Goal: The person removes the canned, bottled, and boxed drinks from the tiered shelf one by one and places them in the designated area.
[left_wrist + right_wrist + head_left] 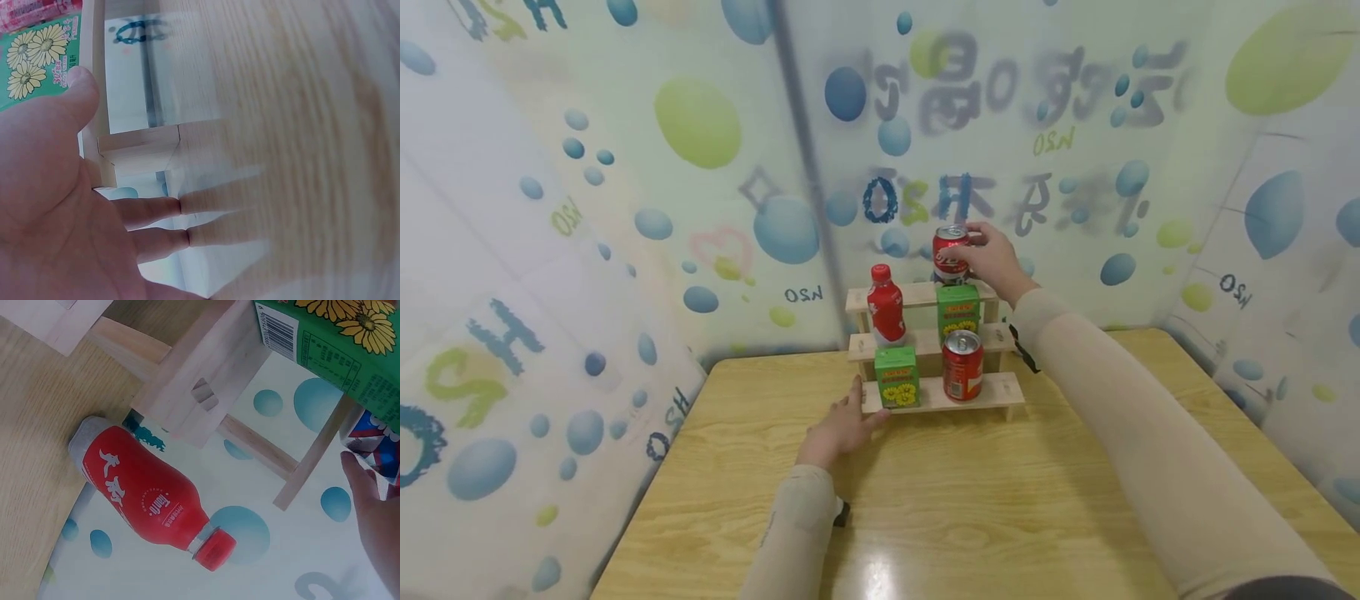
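On the top tier of a small wooden stepped shelf point(904, 295), my right hand point(996, 260) grips a red soda can point(950, 250) between thumb and fingers. Its patterned blue, white and red lower part point(370, 442) peeks out beside that hand in the right wrist view. My left hand point(842, 429) is at the front left corner of the bottom tier, fingers extended. In the left wrist view its thumb point(81, 94) lies by the tier's edge, near a green drink carton point(44, 59) with yellow flowers, and its fingertips meet the table.
A red bottle point(886, 310) stands at left on the middle tier, with another green carton point(958, 310) at right. Below that carton, a second red can point(962, 367) sits on the bottom tier. The wooden table point(1000, 508) backs onto a bubble-printed wall point(737, 200).
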`<action>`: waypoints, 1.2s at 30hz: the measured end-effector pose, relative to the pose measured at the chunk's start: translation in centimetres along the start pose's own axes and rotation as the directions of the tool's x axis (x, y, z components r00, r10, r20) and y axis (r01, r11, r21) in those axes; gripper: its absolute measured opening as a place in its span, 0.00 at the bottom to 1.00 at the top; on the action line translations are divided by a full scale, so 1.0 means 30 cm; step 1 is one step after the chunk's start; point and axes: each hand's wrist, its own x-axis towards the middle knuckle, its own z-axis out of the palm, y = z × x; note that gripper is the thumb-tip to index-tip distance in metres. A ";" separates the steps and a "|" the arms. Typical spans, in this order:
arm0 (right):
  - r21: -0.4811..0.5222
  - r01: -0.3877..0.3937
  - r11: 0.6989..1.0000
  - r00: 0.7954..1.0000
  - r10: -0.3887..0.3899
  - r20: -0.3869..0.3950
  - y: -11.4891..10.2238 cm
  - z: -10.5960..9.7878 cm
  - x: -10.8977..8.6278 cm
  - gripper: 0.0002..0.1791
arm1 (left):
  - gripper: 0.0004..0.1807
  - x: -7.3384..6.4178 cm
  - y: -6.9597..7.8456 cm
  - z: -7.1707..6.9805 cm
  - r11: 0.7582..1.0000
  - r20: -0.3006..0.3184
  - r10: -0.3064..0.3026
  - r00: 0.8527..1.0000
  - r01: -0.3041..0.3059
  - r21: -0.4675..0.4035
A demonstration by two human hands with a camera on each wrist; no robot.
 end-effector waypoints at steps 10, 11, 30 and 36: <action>0.006 0.006 1.000 1.000 -0.006 -0.029 -0.019 0.012 0.003 0.42 | 0.56 0.010 -0.013 -0.005 1.000 -0.003 0.009 1.000 -0.009 0.005; 0.003 0.012 1.000 1.000 -0.012 -0.029 -0.019 0.012 0.003 0.42 | 0.56 0.011 -0.013 -0.007 1.000 -0.003 0.009 1.000 -0.009 0.005; -0.154 0.037 0.987 0.995 -0.051 -0.090 0.017 -0.093 -0.011 0.43 | 0.56 0.006 -0.007 -0.003 1.000 0.004 0.024 1.000 -0.024 0.006; -0.152 0.018 0.988 0.990 -0.039 -0.135 0.007 -0.152 -0.022 0.42 | 0.56 0.004 -0.007 -0.002 1.000 0.001 0.011 1.000 -0.011 0.004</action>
